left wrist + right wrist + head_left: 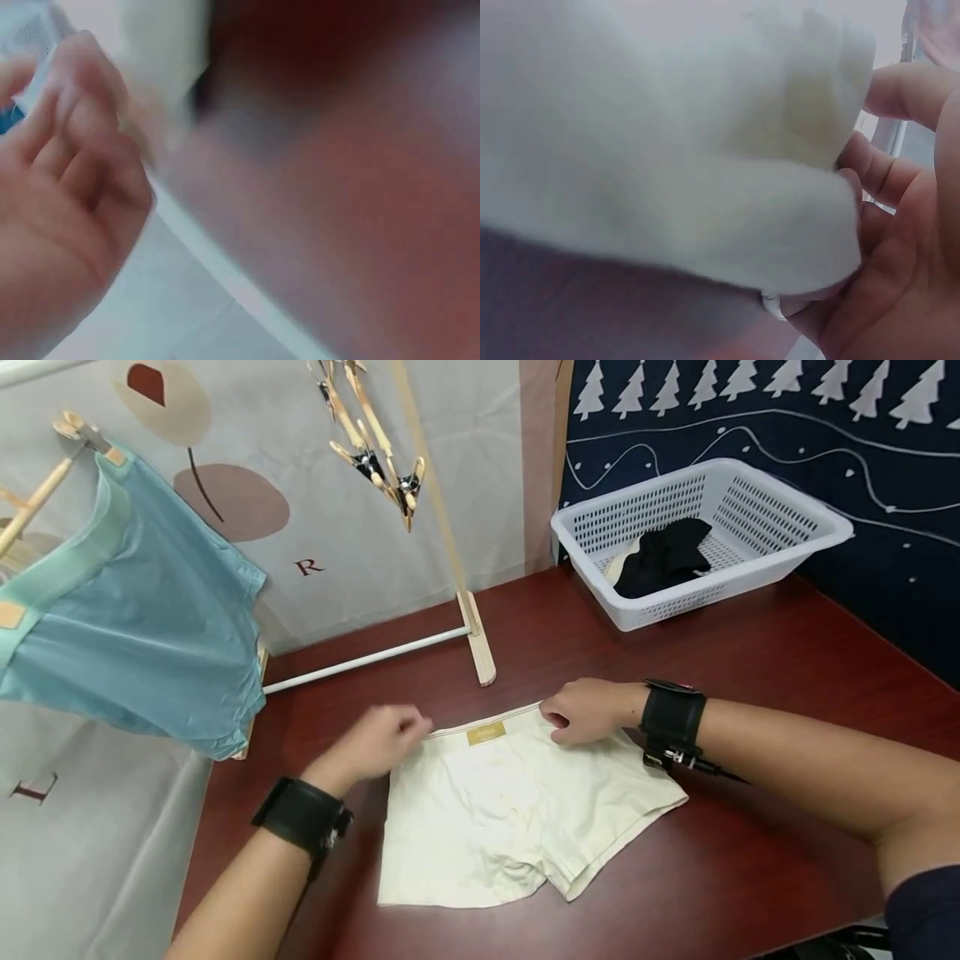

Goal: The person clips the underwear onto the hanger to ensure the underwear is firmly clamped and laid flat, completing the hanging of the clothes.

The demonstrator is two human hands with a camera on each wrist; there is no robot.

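Observation:
Cream boxer briefs lie flat on the dark red table, waistband away from me. My right hand pinches the right end of the waistband. In the right wrist view the cream cloth lies over that hand's curled fingers. My left hand is at the left end of the waistband, blurred, with its fingers curled. The left wrist view shows those curled fingers beside the cream cloth. Whether they hold the cloth is unclear.
A white plastic basket with a black garment stands at the back right. A wooden drying rack stands at the back, with light blue briefs hanging at left and wooden clips dangling above.

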